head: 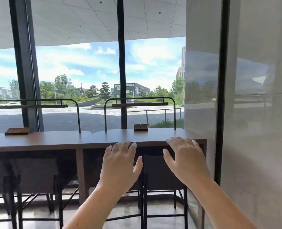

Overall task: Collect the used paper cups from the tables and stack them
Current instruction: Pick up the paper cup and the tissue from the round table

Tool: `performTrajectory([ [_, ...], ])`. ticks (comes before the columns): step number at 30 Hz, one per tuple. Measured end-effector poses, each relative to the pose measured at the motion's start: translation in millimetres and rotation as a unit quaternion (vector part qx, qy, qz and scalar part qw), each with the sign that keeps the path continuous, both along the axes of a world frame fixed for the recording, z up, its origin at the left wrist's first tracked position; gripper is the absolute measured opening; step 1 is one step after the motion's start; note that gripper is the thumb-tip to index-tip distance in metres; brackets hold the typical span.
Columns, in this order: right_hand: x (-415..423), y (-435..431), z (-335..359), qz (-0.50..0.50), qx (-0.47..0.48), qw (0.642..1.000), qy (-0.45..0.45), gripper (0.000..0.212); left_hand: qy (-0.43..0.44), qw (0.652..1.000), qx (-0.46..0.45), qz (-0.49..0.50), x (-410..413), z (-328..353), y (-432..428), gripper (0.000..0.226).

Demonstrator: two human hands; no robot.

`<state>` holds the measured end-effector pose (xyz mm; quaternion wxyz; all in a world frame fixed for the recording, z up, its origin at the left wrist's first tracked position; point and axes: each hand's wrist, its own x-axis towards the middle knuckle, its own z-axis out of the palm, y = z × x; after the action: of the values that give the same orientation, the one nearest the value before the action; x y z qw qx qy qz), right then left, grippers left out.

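Left hand (pixel 120 162), right hand (pixel 185 156) — both spread wide, empty — at the table (pixel 54 139) edge

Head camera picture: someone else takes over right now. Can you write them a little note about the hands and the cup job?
Left hand: open, fingers spread, holding nothing, at the front edge of the counter.
Right hand: open, empty, fingertips over the same edge.
Cups: none in view. The counter bears a left wooden box and a right wooden box.
Done: nothing visible, no cup held or stacked.
Left: probably look at other tables, then collect and stack.
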<state>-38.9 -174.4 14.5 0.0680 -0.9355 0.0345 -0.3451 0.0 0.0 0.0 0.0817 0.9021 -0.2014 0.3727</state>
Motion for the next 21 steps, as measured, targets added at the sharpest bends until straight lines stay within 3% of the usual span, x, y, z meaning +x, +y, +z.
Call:
performTrajectory([
  [14, -81.8, -80.8, -82.3, -0.061, 0.042, 0.996, -0.054, 0.033, 0.009, 0.985, -0.090, -0.148, -41.1, -85.9, -98.7, 0.033],
  [17, -105.5, -84.3, -101.4, -0.107, 0.049, 0.991, -0.069, 0.031, 0.030, 0.976, -0.094, -0.196, -50.9, -103.4, -108.0, 0.035],
  [21, -142.4, -73.9, -145.8, -0.179, 0.080, 0.980, -0.016, 0.030, 0.104, 0.956, -0.076, -0.263, -69.0, -138.8, -111.1, 0.036],
])
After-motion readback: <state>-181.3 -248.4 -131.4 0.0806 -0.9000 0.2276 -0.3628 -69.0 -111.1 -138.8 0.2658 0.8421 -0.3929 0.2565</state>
